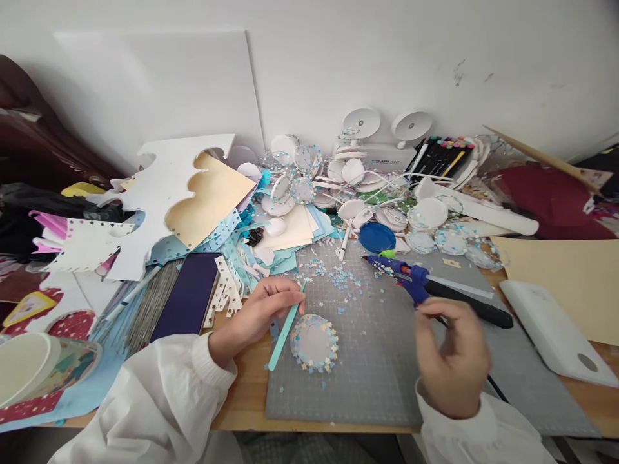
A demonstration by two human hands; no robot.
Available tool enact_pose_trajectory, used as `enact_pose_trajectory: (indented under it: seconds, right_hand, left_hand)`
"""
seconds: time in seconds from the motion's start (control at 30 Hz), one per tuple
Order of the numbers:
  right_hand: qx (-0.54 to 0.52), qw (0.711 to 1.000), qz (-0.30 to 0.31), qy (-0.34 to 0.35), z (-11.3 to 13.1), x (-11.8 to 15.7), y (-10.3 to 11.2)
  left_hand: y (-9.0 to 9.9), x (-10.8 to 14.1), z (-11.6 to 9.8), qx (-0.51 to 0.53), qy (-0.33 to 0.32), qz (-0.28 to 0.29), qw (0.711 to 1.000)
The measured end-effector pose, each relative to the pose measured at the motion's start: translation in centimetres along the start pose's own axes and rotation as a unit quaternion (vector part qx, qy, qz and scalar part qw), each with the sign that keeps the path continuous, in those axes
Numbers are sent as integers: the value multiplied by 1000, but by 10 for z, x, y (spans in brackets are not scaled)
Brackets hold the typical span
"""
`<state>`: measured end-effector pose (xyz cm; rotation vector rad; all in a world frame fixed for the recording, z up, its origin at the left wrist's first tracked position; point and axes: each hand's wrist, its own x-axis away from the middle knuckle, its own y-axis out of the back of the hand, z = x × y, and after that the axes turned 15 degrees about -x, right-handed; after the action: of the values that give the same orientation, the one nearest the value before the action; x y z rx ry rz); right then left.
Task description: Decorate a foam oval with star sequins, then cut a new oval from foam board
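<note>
My left hand (278, 303) pinches a thin teal strip (285, 336), which slants down beside a round white disc (315, 341) edged with small blue, white and cream flower pieces. The disc lies on the grey cutting mat (367, 386). Over the mat's right part, my right hand (449, 354) is curled and somewhat blurred; whatever its fingertips may hold cannot be made out. Just beyond it lies a blue glue gun (411, 277) with a black cable. Loose tiny flower pieces (341, 277) are scattered on the mat, near a blue round lid (377, 237).
Decorated white discs (425, 212) are piled along the wall. Cut foam sheets (169, 187), a dark purple box (186, 293) and a white tub (43, 367) stand or lie left. A white flat device (556, 332) and cream paper (570, 277) lie right.
</note>
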<state>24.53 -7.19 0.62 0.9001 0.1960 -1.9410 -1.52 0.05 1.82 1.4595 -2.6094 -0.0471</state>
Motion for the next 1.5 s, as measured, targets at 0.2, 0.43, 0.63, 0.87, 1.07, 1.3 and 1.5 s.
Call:
enact_pose_trajectory:
  seconds: [0.2, 0.43, 0.63, 0.87, 1.07, 1.3, 1.5]
  right_hand:
    - [259, 963, 79, -3, -45, -9, 12]
    - [298, 945, 135, -13, -56, -17, -4]
    - [190, 976, 23, -108, -32, -48, -14]
    - [49, 993, 52, -95, -30, -24, -41]
    - [17, 992, 44, -116, -27, -19, -38]
    - [68, 992, 85, -59, -27, -19, -35]
    - [72, 993, 96, -18, -27, -19, -34]
  left_hand:
    - [-1, -1, 0, -20, 6, -15, 1000]
    - [-1, -2, 1, -80, 17, 3, 997]
    - [-2, -3, -1, -106, -10, 19, 994]
    - [-2, -3, -3, -123, -14, 25, 992]
    - [-3, -4, -1, -126, 4, 54, 991]
    - [-4, -4, 0, -112, 13, 69, 991]
    - [-5, -4, -1, -115, 12, 73, 991]
